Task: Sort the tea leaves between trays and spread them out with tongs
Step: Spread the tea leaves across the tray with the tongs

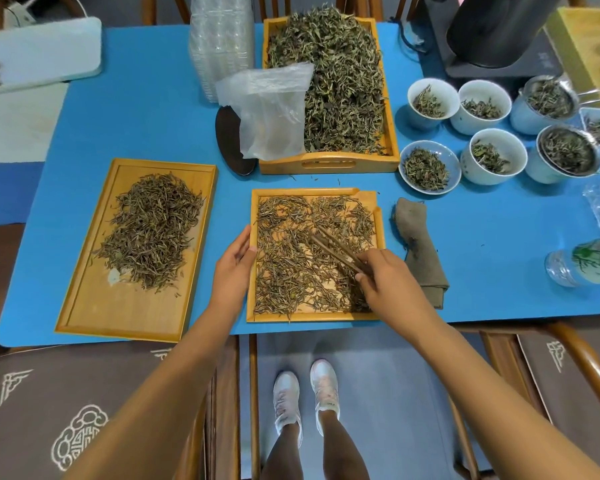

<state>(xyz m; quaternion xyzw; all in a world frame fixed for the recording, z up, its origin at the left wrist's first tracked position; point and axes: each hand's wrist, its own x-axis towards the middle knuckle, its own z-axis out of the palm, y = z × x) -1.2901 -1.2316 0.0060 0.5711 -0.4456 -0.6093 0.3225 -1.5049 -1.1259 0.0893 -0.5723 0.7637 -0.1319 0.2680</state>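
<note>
A square wooden tray (312,317) lies at the table's front edge, covered with thin dry tea leaves (291,271). My right hand (388,278) holds dark wooden tongs (333,247) whose tips rest in the leaves near the tray's middle. My left hand (234,268) grips the tray's left rim. To the left, a long wooden tray (94,306) carries a heap of tea leaves (151,230) in its upper half. Behind, a deep handled tray (329,164) is piled with larger green leaves (336,74).
Several white cups with leaves (426,169) stand at the right. A brown cloth (420,251) lies beside the square tray. A clear plastic bag (271,109) and a dark scoop (231,143) sit left of the deep tray. A glass jar (582,261) lies far right.
</note>
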